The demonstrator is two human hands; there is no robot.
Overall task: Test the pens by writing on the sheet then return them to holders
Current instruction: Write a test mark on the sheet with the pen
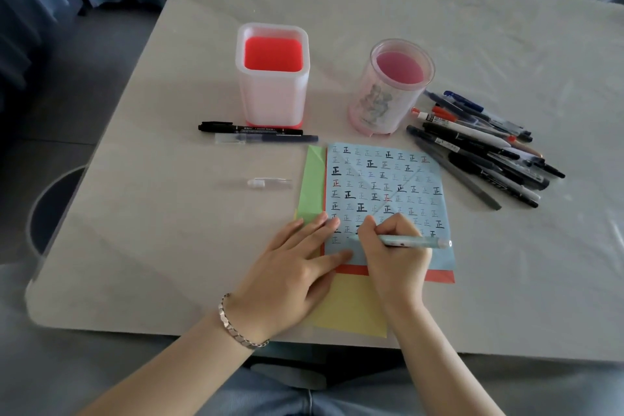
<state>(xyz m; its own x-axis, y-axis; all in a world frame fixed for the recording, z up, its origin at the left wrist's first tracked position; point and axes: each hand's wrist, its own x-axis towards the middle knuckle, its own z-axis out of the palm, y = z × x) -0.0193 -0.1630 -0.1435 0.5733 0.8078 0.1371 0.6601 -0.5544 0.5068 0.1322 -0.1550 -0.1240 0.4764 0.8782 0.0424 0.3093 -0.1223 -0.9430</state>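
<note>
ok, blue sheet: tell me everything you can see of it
The blue sheet is a pale paper square with diagonal creases, lying flat atop a red sheet, a green sheet showing at its left. Rows of handwritten 正 marks cover most of it, mostly black or grey, a few red, in varied weights; the bottom strip looks unmarked. The left hand presses straight fingers on its lower left corner. The right hand rests on it, gripping a pen with the tip at the paper.

Blue sheet [388, 186] flat, dense with marks — pale pen [412, 240] slanted over near edge; square holder [273, 91], round holder [388, 101] upright behind.
</note>
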